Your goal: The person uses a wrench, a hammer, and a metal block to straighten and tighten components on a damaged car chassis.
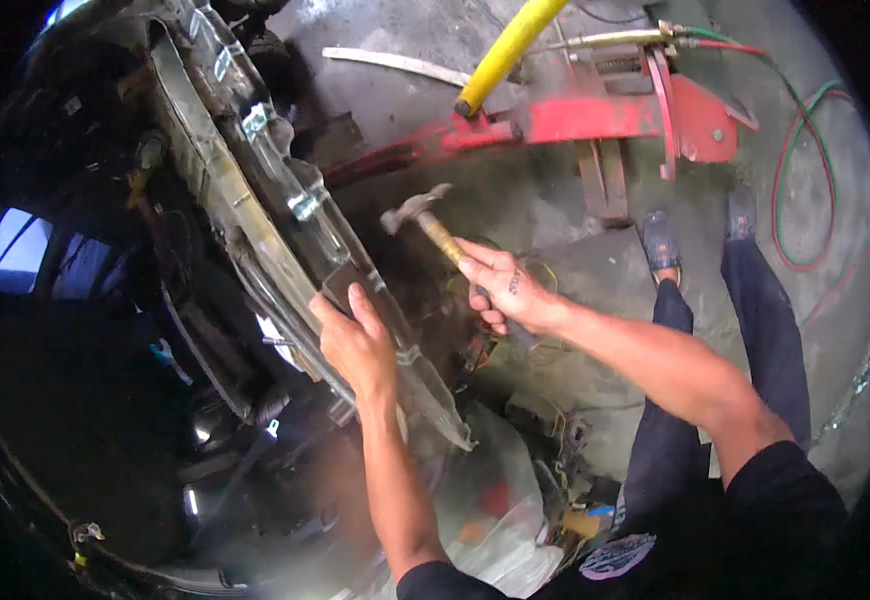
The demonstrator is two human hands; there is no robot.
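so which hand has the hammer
The right hand grips the hammer by its handle; the left hand rests flat on the metal frame.

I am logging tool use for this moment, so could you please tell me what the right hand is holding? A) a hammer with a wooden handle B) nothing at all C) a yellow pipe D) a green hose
A: the right hand is closed around the wooden handle of a hammer, its metal head raised near the metal frame that the left hand rests on.

Hammer [433, 228]: dull metal head, wooden handle; bumper beam [285, 200]: scuffed metal.
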